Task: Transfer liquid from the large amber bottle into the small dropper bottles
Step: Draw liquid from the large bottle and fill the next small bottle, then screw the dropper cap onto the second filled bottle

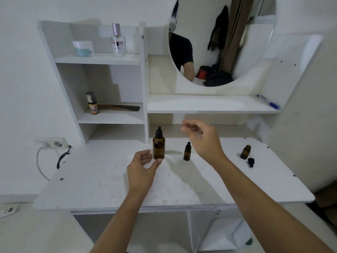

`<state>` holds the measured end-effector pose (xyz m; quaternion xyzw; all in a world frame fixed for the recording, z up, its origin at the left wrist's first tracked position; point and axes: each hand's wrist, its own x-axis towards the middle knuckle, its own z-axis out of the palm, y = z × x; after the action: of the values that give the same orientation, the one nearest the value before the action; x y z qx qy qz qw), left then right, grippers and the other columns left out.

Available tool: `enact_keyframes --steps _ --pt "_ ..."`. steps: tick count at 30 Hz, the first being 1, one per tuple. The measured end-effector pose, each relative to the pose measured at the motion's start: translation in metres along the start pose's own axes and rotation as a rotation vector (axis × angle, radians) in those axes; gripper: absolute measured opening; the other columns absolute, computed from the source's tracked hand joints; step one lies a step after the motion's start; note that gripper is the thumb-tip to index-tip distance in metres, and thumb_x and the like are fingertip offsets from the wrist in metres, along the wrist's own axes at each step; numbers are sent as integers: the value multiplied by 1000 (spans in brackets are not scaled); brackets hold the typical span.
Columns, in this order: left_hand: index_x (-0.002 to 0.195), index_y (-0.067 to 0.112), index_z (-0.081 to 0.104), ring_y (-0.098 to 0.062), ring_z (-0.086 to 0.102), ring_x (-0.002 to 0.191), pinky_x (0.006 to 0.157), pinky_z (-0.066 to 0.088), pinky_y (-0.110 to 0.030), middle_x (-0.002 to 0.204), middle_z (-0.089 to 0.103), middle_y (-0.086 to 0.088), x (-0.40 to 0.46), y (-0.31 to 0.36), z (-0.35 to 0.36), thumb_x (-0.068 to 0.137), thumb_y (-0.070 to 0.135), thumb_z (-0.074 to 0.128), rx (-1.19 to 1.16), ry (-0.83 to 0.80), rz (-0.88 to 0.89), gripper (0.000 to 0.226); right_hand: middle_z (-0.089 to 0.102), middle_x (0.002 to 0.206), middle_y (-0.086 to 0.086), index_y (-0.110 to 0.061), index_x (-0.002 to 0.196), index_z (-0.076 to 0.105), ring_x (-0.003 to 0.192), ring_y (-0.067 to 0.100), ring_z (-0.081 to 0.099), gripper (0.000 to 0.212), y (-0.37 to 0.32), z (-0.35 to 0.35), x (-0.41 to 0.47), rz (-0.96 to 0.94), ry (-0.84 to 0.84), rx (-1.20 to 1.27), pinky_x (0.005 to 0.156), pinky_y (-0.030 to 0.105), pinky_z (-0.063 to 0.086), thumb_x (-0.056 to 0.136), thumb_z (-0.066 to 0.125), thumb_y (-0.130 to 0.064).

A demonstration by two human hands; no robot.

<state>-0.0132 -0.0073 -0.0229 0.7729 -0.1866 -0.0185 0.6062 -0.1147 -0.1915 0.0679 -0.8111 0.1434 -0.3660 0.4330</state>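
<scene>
I see bare white tabletop (94, 179) left and front of the large amber bottle (159, 145). A capped small bottle (187, 151) stands near its right; an uncapped bottle (245, 152) and loose cap (251, 162) crowd the far right.

Single head-worn wide-angle view, looking forward and down from just above and in front of a white vanity desk (102, 187). Close range: both forearms enter from the bottom edge and reach mid-frame. Faces the back wall, with the shelf unit (102, 59) upper left and the round mirror (235, 42) top centre-right. Edges bow with lens distortion. No second view to overlap.
</scene>
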Motion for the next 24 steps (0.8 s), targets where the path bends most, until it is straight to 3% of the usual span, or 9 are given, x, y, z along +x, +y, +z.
enact_keyframes --steps 3,5,7,9,11,15,18,21,24 --pt "116 24 65 -2 69 90 81 54 -13 99 73 11 -25 9 7 82 32 87 -23 -12 23 41 78 104 -14 -25 113 77 97 3 73 17 15 -35 -28 34 80 -54 87 17 58 96 78 -21" --pt "110 28 65 2 67 87 76 51 -8 94 72 13 -39 16 22 83 30 87 -35 -80 46 35 77 98 -13 -24 111 77 90 -2 71 17 30 -57 -49 81 126 -99 81 11 55 95 79 -18" --pt "108 27 67 3 66 88 79 52 -10 92 73 13 -50 23 42 83 25 87 -56 -160 79 32 77 93 -11 -19 108 78 82 -5 69 17 45 -75 -66 147 171 -158 75 10 52 93 80 -13" --pt "110 25 68 3 67 90 84 54 -13 94 73 12 -58 30 63 86 23 85 -65 -231 112 29 76 93 -9 -19 108 79 82 0 67 17 60 -88 -78 224 219 -216 77 19 54 91 82 -16" --pt "116 23 68 4 68 95 90 56 -16 101 74 13 -61 36 84 88 23 82 -77 -291 141 31 74 94 -7 -21 109 78 87 6 67 21 72 -92 -85 318 227 -235 79 25 55 90 84 -25" --pt "135 18 63 -2 63 121 105 49 -17 129 70 8 -58 47 124 97 24 73 -85 -375 199 40 72 96 -2 -17 111 76 92 9 67 41 89 -83 -88 406 144 -270 75 13 46 82 89 -42" --pt "144 17 56 -3 56 130 108 45 -19 140 63 9 -48 53 149 102 24 66 -57 -381 219 44 70 98 -1 -18 109 75 92 9 66 49 99 -75 -83 410 128 -355 78 21 50 79 87 -55" --pt "142 16 58 -5 59 128 108 48 -24 137 66 7 -33 55 168 101 21 66 -51 -365 210 43 72 94 -3 -15 104 79 91 12 67 39 107 -74 -79 410 150 -413 81 30 55 84 84 -48" --pt "135 15 63 2 65 108 100 51 -16 117 71 8 -21 54 179 98 14 70 -44 -361 184 38 73 85 -5 -15 95 80 85 15 70 17 108 -75 -77 407 178 -393 80 35 58 90 81 -32"
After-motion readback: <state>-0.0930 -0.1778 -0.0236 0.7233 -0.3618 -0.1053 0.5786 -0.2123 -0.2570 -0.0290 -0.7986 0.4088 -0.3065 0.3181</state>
